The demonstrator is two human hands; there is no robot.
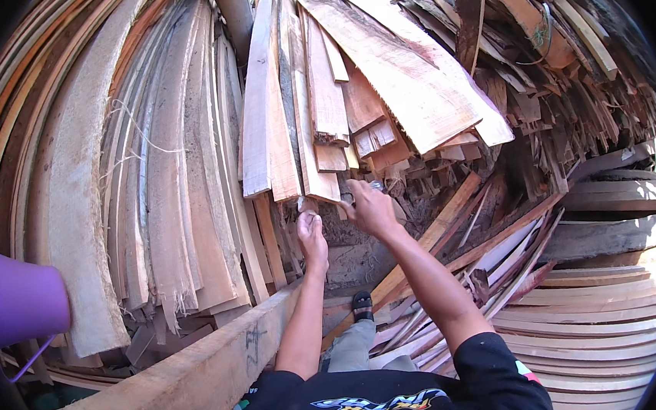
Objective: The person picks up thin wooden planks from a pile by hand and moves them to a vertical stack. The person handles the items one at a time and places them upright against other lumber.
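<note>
Both my hands are at the near ends of stacked rough-sawn planks. My left hand (313, 241) is raised just below the end of a narrow plank (283, 154). Its fingers are drawn together by a small pale, shiny bit (302, 203) that is too small to name. My right hand (372, 209) is a little farther right, its fingers curled beside the end of another plank (322, 178). Something grey and metallic (377, 186) shows at its knuckles, partly hidden, and I cannot tell what it is.
Long boards (72, 186) stand packed on the left. A thick beam (171, 371) crosses at lower left near a purple plastic container (19, 291). Wide planks (402, 68) jut toward me. Loose slats (495, 269) and stacked boards (583, 316) lie right. My sandalled foot (362, 305) is below.
</note>
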